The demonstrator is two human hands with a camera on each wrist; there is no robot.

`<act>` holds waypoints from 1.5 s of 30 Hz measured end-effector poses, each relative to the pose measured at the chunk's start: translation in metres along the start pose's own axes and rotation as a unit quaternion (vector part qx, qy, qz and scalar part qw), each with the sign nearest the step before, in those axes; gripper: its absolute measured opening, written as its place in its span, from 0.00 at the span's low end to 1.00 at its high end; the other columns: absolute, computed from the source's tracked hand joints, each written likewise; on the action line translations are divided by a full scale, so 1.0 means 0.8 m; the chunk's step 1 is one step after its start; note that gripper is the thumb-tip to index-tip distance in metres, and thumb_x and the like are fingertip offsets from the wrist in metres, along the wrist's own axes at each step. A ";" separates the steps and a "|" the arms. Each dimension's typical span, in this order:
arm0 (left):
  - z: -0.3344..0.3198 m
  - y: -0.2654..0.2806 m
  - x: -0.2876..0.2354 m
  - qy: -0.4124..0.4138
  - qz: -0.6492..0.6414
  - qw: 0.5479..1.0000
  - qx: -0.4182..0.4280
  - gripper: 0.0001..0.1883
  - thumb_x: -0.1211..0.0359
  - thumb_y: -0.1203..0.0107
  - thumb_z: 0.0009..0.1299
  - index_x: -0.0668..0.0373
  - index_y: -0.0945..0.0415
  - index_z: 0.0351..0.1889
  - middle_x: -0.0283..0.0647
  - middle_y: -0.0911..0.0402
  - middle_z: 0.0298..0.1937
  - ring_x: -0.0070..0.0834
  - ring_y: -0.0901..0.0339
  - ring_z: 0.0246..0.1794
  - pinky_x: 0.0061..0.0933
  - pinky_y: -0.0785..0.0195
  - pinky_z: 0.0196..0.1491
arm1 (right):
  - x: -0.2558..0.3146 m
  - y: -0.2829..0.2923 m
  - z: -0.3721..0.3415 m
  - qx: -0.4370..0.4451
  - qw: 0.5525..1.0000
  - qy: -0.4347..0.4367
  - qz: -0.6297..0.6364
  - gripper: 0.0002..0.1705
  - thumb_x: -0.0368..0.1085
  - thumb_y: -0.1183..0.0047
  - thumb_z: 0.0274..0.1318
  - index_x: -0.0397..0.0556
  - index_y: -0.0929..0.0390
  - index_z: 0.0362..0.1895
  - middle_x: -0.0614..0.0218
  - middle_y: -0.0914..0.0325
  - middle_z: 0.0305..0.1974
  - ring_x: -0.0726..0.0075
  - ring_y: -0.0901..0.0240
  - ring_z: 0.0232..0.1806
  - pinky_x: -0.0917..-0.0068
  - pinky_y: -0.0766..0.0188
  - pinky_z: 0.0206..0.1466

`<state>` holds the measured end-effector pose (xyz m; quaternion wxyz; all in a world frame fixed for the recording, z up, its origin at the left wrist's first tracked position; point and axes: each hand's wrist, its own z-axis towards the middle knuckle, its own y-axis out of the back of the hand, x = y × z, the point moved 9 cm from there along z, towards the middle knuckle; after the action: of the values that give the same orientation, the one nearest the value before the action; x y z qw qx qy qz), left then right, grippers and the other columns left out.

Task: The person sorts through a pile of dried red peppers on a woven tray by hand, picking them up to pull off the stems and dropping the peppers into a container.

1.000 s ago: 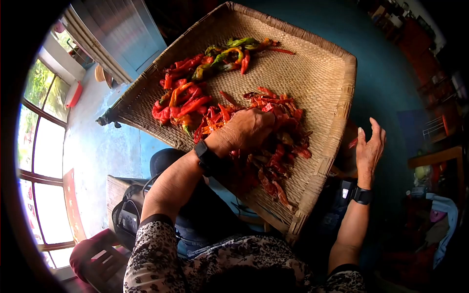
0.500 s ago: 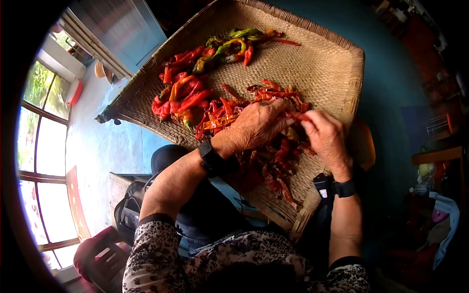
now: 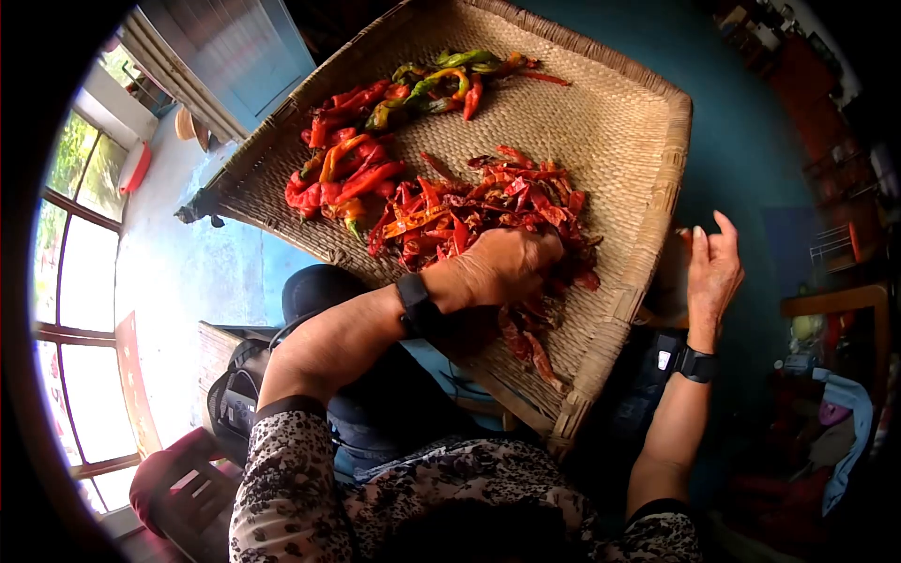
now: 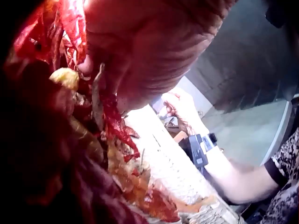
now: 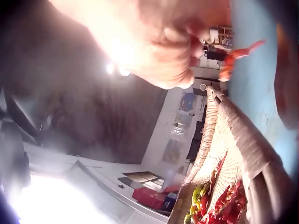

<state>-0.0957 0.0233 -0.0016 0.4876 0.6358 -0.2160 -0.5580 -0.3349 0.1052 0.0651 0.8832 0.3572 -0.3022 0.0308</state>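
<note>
A woven tray (image 3: 619, 159) holds a heap of shrivelled, dried red chilies (image 3: 526, 192), with plumper red chilies (image 3: 361, 183) and greenish ones (image 3: 441, 84) farther back. My left hand (image 3: 497, 267) reaches down into the dried heap, its fingertips hidden from the head view. Close up in the left wrist view, chilies crowd against that palm (image 4: 149, 46), and I cannot tell whether the fingers grip one. Past the tray's right rim, my right hand (image 3: 715, 272) is raised with fingers parted. In the right wrist view a red chili (image 5: 233, 58) hangs in mid-air, apart from that hand.
Just outside the right rim, a dim rounded object (image 3: 668, 281) sits below the right hand. A wooden chair (image 3: 835, 305) with cloths (image 3: 845, 413) stands at the right. On the left are a dark bag (image 3: 235, 394), a reddish seat (image 3: 174, 479) and windows.
Half a second ago both hands met over the heap, the right pinching a red chili. Since then the right hand has swung out past the rim and let go; the left has lowered into the heap.
</note>
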 end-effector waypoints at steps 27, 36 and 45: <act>0.008 0.001 0.009 -0.081 0.128 0.982 -0.111 0.15 0.69 0.44 0.61 0.60 0.28 0.46 0.44 0.28 0.45 0.42 0.26 0.49 0.38 0.26 0.43 | -0.026 0.020 0.002 -0.057 0.986 -0.027 0.153 0.18 0.31 0.48 0.62 0.45 0.28 0.56 0.67 0.24 0.37 0.76 0.27 0.35 0.78 0.29 0.38; 0.010 0.023 0.024 -0.002 0.022 0.995 -0.099 0.09 0.69 0.44 0.63 0.56 0.27 0.41 0.40 0.27 0.40 0.41 0.24 0.41 0.39 0.27 0.40 | 0.096 -0.045 -0.016 0.130 0.978 0.156 0.044 0.10 0.30 0.40 0.50 0.44 0.22 0.39 0.55 0.25 0.37 0.51 0.26 0.39 0.62 0.29 0.43; -0.009 0.098 0.022 0.007 -0.210 0.957 -0.200 0.11 0.68 0.43 0.66 0.62 0.30 0.43 0.43 0.23 0.37 0.37 0.21 0.37 0.37 0.27 0.37 | 0.116 -0.155 -0.092 0.493 0.847 0.186 -0.070 0.14 0.35 0.37 0.47 0.41 0.23 0.38 0.51 0.21 0.32 0.44 0.23 0.36 0.59 0.27 0.38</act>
<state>-0.0630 -0.0219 0.0562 0.4778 0.5604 0.0416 -0.6752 -0.1880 0.0457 -0.0003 0.6303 0.7535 -0.0519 0.1798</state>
